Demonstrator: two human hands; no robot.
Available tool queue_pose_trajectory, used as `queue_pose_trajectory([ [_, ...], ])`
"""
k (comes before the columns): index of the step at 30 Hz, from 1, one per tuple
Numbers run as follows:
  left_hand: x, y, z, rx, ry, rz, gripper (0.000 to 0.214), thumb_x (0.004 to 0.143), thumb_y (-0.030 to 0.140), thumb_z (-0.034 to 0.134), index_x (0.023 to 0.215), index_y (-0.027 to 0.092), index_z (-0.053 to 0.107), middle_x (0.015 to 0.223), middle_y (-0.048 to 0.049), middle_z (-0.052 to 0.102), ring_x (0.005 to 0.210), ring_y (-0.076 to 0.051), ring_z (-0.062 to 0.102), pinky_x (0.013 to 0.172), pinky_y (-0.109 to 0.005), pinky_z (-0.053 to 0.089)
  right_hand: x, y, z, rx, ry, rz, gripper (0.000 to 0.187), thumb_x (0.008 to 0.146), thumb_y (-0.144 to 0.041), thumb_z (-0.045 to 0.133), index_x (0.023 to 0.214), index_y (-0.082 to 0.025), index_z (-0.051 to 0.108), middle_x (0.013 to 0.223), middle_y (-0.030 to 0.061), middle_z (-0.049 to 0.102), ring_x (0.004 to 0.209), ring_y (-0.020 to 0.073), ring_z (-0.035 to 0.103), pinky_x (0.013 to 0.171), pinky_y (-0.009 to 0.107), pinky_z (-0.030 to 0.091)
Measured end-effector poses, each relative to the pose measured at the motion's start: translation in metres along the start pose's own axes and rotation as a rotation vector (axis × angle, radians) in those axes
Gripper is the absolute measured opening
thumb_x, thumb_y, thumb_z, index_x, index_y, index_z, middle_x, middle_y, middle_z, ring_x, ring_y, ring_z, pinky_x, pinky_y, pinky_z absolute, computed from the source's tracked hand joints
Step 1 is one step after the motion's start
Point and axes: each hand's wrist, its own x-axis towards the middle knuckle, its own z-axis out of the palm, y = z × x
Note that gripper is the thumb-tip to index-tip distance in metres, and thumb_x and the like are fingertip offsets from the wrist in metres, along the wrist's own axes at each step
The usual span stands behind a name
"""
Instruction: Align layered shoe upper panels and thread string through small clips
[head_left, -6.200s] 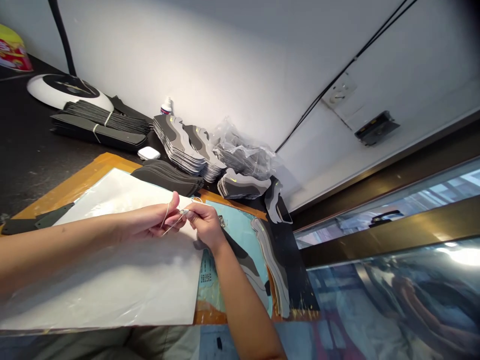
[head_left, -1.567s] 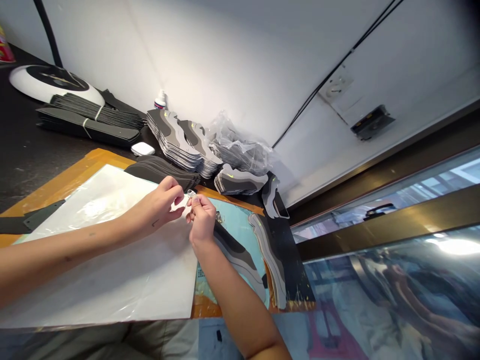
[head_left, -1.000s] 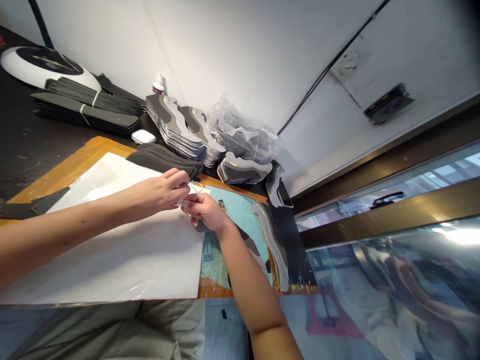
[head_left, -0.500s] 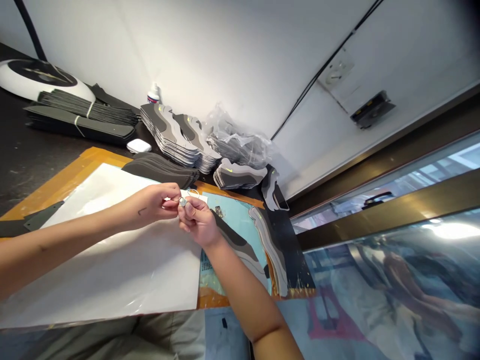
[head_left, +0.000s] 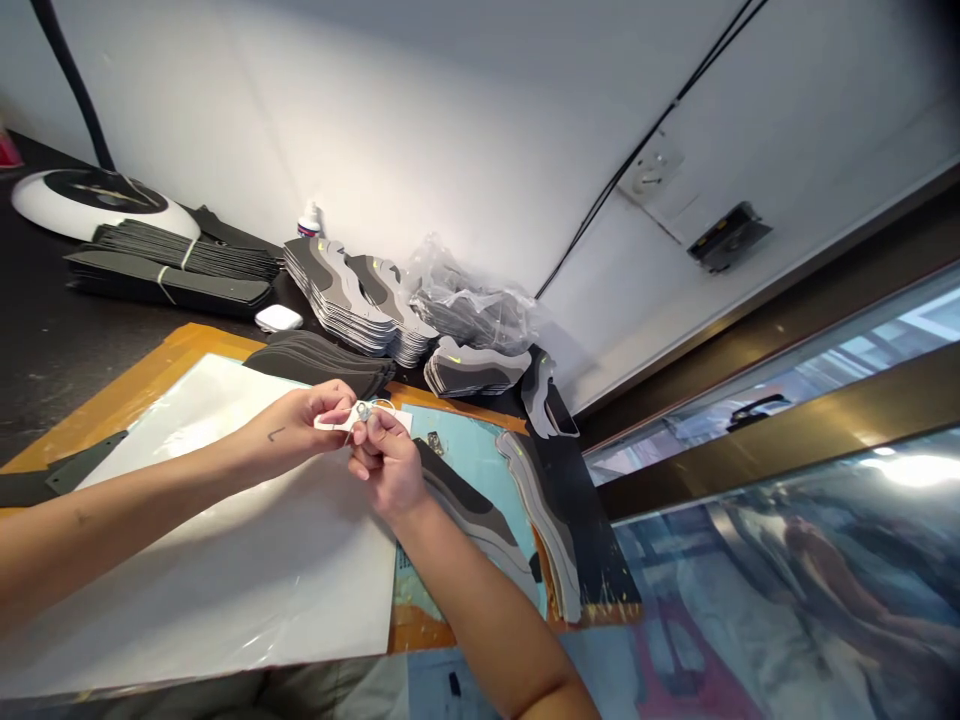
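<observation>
Above the upper right of a white sheet (head_left: 247, 560), my two hands meet at a small shiny, silvery piece (head_left: 364, 410). A thin white cord (head_left: 385, 403) loops out behind it. My right hand (head_left: 390, 462) pinches the piece between thumb and fingers. My left hand (head_left: 324, 418) is just to its left, thumb and fingertips closed on a thin strand that runs to the piece. What exactly the piece is, I cannot make out. A grey and black shoe upper part (head_left: 480, 505) lies right of my right hand, on a light blue surface (head_left: 457, 430).
Stacked grey shoe parts (head_left: 341, 300) stand along the wall, beside a clear plastic bag (head_left: 480, 300) of more parts. Banded black pieces (head_left: 172, 275) lie near a white lamp base (head_left: 105, 205). A white case (head_left: 278, 318) and a small bottle (head_left: 309, 219) are behind the sheet. Window on the right.
The view has shifted, so everything on the table sits lower. My left fingertips have drawn slightly away from my right ones, and the strand between them now shows.
</observation>
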Motion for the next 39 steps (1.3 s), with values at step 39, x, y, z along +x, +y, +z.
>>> queue_pose_trajectory([
  [39, -0.005, 0.024, -0.026, 1.058, -0.407, 0.786, 0.034, 0.087, 0.027, 0.061, 0.121, 0.029, 0.066, 0.098, -0.005, 0.067, 0.075, -0.02, 0.058, 0.086, -0.04, 0.038, 0.006, -0.013, -0.013, -0.299, 0.296, -0.052, 0.028, 0.076, -0.041, 0.068, 0.062, -0.02, 0.056, 0.056, -0.0071, 0.046, 0.043, 0.0049, 0.03, 0.041, 0.019, 0.037],
])
